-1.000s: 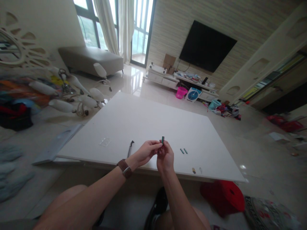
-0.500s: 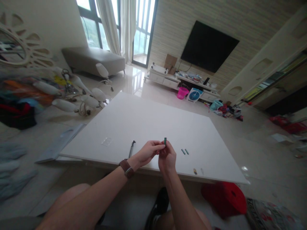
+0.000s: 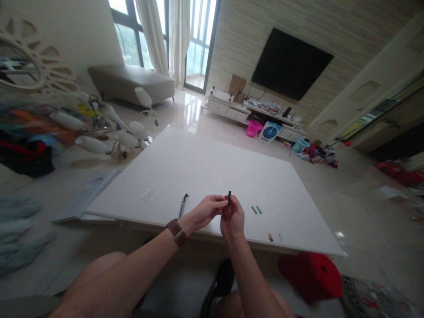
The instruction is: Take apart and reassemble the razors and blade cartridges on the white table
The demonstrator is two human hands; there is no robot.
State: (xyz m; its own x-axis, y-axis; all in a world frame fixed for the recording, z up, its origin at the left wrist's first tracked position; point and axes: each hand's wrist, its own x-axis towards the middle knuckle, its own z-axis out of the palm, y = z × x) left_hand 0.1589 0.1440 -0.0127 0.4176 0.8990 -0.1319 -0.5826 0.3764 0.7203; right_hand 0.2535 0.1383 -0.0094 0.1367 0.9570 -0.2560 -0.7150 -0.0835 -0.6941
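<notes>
A small dark green and black razor cartridge (image 3: 229, 197) is held upright between my two hands above the white tabletop. My left hand (image 3: 209, 208) pinches it from the left with thumb and fingertips. From the other side my right hand (image 3: 233, 218) has its fingers closed around the lower part, hiding that end. Two similar green cartridges (image 3: 256, 210) lie side by side to the right of my hands. Left of my wrist is a slim grey razor handle (image 3: 183, 206), its lower end partly covered by my arm. Farther left sits a clear plastic tray (image 3: 149, 194).
A small brown and yellow piece (image 3: 270, 237) and a clear piece (image 3: 280, 237) lie near the front right edge of the white table (image 3: 212, 163). Below that edge stands a red stool (image 3: 314, 276). A lamp with white shades (image 3: 126, 139) is on the floor at left.
The cartridge has turned slightly in my fingers, so its green face now shows less and its dark edge more. The view has shifted a little; both hands keep their hold.
</notes>
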